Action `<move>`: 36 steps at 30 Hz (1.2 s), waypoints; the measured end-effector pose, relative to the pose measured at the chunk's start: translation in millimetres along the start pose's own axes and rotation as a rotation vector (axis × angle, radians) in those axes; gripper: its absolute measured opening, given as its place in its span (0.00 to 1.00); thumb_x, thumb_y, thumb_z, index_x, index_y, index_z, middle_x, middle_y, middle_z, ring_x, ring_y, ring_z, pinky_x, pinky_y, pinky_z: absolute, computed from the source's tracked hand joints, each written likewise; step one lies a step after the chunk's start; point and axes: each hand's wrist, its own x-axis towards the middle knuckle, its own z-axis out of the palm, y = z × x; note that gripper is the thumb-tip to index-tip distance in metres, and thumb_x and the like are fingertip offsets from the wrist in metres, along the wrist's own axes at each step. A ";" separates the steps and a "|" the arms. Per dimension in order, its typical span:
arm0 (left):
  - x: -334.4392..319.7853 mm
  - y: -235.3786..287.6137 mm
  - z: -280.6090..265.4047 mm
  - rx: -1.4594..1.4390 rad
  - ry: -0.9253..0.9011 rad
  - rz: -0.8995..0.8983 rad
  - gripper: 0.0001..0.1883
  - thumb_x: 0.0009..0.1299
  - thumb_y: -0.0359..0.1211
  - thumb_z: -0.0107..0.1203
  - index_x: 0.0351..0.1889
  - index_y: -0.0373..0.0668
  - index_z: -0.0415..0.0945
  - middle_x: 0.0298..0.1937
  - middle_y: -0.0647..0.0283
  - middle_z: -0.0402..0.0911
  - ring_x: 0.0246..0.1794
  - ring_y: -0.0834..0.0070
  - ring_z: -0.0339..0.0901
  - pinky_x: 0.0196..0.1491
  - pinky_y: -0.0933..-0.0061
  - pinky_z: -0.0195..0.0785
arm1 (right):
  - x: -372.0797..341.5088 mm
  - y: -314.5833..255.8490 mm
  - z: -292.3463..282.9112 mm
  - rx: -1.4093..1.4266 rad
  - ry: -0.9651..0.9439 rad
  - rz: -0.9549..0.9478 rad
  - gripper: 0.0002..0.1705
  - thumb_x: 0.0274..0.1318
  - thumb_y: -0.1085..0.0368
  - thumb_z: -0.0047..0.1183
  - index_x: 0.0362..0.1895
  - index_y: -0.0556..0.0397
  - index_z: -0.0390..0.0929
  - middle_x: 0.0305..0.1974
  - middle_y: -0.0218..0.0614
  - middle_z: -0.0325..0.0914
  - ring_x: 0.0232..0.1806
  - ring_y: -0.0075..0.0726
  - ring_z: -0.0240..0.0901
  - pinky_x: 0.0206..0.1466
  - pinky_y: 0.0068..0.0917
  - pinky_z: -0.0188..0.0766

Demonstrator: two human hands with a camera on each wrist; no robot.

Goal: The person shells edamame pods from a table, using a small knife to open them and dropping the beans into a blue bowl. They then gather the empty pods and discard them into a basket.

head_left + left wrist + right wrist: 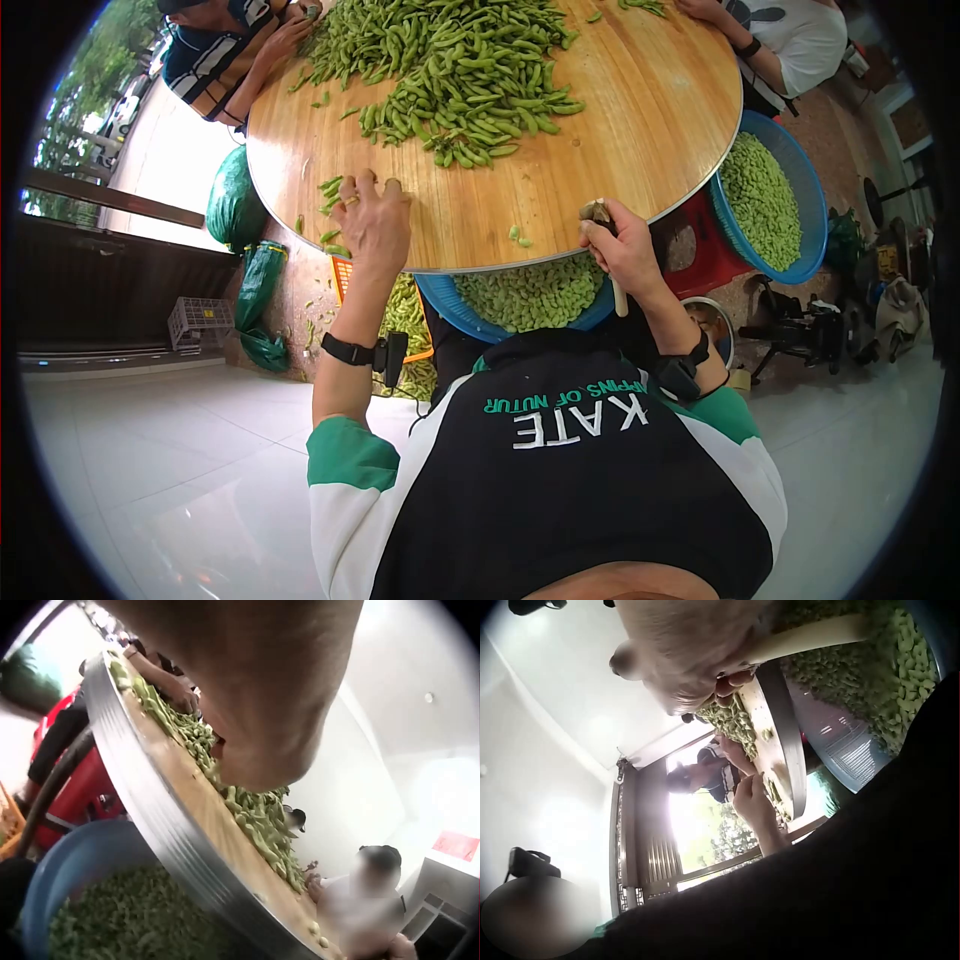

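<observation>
The left hand [375, 228] is over the table's near left part, fingers spread and slightly bent, beside a few green pods [333, 205]; whether it touches one cannot be told. At the table's near edge, the right hand [628, 252] grips a tool whose pale handle [620, 298] sticks out below the fist. A small dark part shows by the thumb. The handle [810, 637] also shows in the right wrist view, beside the right hand [690, 645]. Two or three shelled beans [519, 237] lie between the hands. A large pod heap [460, 80] covers the table's far middle.
The round wooden table [640, 120] has a metal rim. Under its near edge stands a blue basin [460, 318] of shelled beans, with an orange crate [343, 275] to its left. Another blue basin [815, 235] is at right. Two people sit across the table.
</observation>
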 end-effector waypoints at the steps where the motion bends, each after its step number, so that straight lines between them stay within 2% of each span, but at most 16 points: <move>1: -0.9 5.0 3.0 0.000 0.002 -0.002 0.06 0.61 0.28 0.55 0.36 0.41 0.76 0.39 0.54 0.74 0.39 0.57 0.73 0.42 0.60 0.67 | 1.5 3.7 0.4 -0.002 -0.001 -0.002 0.05 0.59 0.68 0.50 0.37 0.55 0.71 0.24 0.25 0.71 0.21 0.13 0.62 0.23 0.15 0.59; 3: -5.2 17.5 11.3 -0.504 0.085 0.023 0.08 0.60 0.30 0.58 0.37 0.40 0.75 0.43 0.52 0.73 0.42 0.58 0.73 0.42 0.60 0.67 | 3.3 9.9 2.2 -0.069 0.024 -0.100 0.04 0.60 0.70 0.48 0.39 0.56 0.71 0.24 0.26 0.72 0.17 0.11 0.59 0.17 0.12 0.55; 5: -13.4 50.8 -10.1 -1.313 -0.375 -0.243 0.10 0.59 0.29 0.59 0.38 0.39 0.75 0.44 0.53 0.73 0.44 0.58 0.72 0.43 0.60 0.67 | 3.1 7.0 4.5 -0.083 0.021 -0.098 0.05 0.60 0.70 0.48 0.40 0.56 0.71 0.24 0.27 0.72 0.17 0.11 0.59 0.17 0.12 0.55; 9: -30.2 93.4 -1.9 -1.214 -0.256 0.172 0.11 0.59 0.28 0.59 0.40 0.41 0.77 0.40 0.56 0.73 0.42 0.56 0.72 0.43 0.61 0.68 | 6.9 2.2 4.5 0.083 0.018 0.015 0.06 0.60 0.70 0.49 0.41 0.57 0.72 0.25 0.27 0.72 0.17 0.12 0.59 0.16 0.12 0.55; 13: -36.8 100.7 -27.2 -1.336 -0.303 0.258 0.11 0.60 0.29 0.62 0.40 0.38 0.77 0.38 0.56 0.75 0.40 0.60 0.74 0.42 0.66 0.69 | 4.9 -1.5 3.9 0.101 0.023 0.018 0.06 0.60 0.69 0.49 0.40 0.56 0.71 0.24 0.27 0.72 0.17 0.12 0.60 0.17 0.13 0.55; 15: -27.0 91.1 -36.6 -1.464 -0.394 0.176 0.11 0.59 0.28 0.62 0.39 0.39 0.78 0.38 0.57 0.76 0.41 0.60 0.75 0.42 0.65 0.69 | 6.0 0.2 1.8 0.135 0.026 0.043 0.07 0.61 0.69 0.48 0.42 0.58 0.71 0.25 0.29 0.72 0.17 0.12 0.59 0.17 0.13 0.55; 16: -18.0 82.0 -25.6 -1.351 -0.255 0.212 0.11 0.60 0.28 0.61 0.41 0.40 0.78 0.38 0.57 0.77 0.42 0.61 0.75 0.41 0.65 0.70 | 6.4 0.7 2.1 0.137 0.024 0.042 0.07 0.61 0.69 0.48 0.42 0.58 0.71 0.25 0.29 0.72 0.17 0.12 0.59 0.17 0.13 0.55; 18: 11.5 66.9 -1.0 -1.244 -0.128 -0.075 0.10 0.59 0.27 0.58 0.39 0.38 0.76 0.36 0.53 0.75 0.38 0.55 0.74 0.38 0.61 0.69 | 6.5 1.6 3.6 0.168 -0.016 0.024 0.09 0.61 0.69 0.47 0.44 0.59 0.71 0.26 0.30 0.72 0.17 0.13 0.59 0.17 0.13 0.56; 20: 41.4 44.9 32.7 -0.928 0.020 -0.053 0.09 0.60 0.26 0.56 0.38 0.37 0.75 0.37 0.50 0.74 0.37 0.53 0.74 0.38 0.60 0.69 | 6.7 2.9 4.0 0.179 -0.023 0.024 0.10 0.61 0.69 0.47 0.45 0.59 0.71 0.26 0.30 0.72 0.17 0.13 0.59 0.17 0.13 0.56; 24: 53.1 21.1 83.3 -0.717 -0.002 -0.074 0.10 0.60 0.26 0.56 0.40 0.36 0.75 0.35 0.51 0.73 0.39 0.51 0.72 0.40 0.61 0.68 | 5.0 3.9 0.6 0.204 -0.014 0.036 0.11 0.61 0.69 0.47 0.47 0.60 0.71 0.26 0.31 0.72 0.17 0.13 0.59 0.17 0.12 0.56; 26: 46.8 14.7 87.4 -0.695 -0.023 -0.137 0.09 0.61 0.27 0.58 0.39 0.36 0.76 0.32 0.53 0.76 0.32 0.59 0.76 0.33 0.67 0.69 | 5.0 6.5 1.0 0.194 0.008 0.030 0.11 0.61 0.69 0.47 0.47 0.60 0.71 0.26 0.30 0.72 0.17 0.13 0.59 0.17 0.12 0.56; 27: 44.9 11.9 81.2 -0.693 -0.026 -0.137 0.09 0.61 0.27 0.58 0.39 0.36 0.76 0.32 0.53 0.76 0.32 0.59 0.76 0.33 0.67 0.69 | 4.3 7.7 1.9 0.179 0.026 0.033 0.11 0.61 0.69 0.47 0.47 0.60 0.71 0.26 0.30 0.72 0.17 0.13 0.59 0.17 0.12 0.56; 29: 44.3 5.9 68.5 -1.132 -0.333 -0.567 0.06 0.62 0.27 0.58 0.32 0.33 0.75 0.27 0.55 0.78 0.24 0.70 0.76 0.27 0.70 0.68 | 4.5 5.5 4.1 0.162 0.021 0.036 0.11 0.61 0.69 0.47 0.47 0.60 0.71 0.26 0.30 0.72 0.17 0.13 0.59 0.17 0.12 0.56; 32: 31.2 -13.4 79.6 -1.432 -0.303 -0.654 0.07 0.64 0.30 0.58 0.30 0.34 0.77 0.22 0.62 0.79 0.20 0.79 0.74 0.23 0.76 0.65 | 4.2 3.9 4.6 0.142 0.022 0.033 0.11 0.62 0.69 0.47 0.46 0.59 0.72 0.26 0.30 0.72 0.17 0.13 0.59 0.17 0.12 0.56; 35: 31.4 -33.3 62.5 -1.521 -0.272 -0.723 0.06 0.66 0.30 0.58 0.32 0.35 0.79 0.24 0.65 0.80 0.19 0.80 0.74 0.22 0.78 0.65 | 4.1 4.1 5.3 0.138 0.021 0.033 0.11 0.62 0.69 0.47 0.46 0.59 0.72 0.26 0.30 0.72 0.17 0.12 0.59 0.17 0.12 0.56; 36: 29.6 -47.5 63.1 -1.260 -0.265 -0.669 0.07 0.63 0.29 0.59 0.37 0.37 0.79 0.29 0.62 0.82 0.32 0.73 0.79 0.36 0.70 0.70 | 4.4 4.2 5.4 0.130 0.023 0.031 0.11 0.62 0.69 0.47 0.46 0.59 0.72 0.26 0.29 0.72 0.17 0.12 0.59 0.16 0.12 0.56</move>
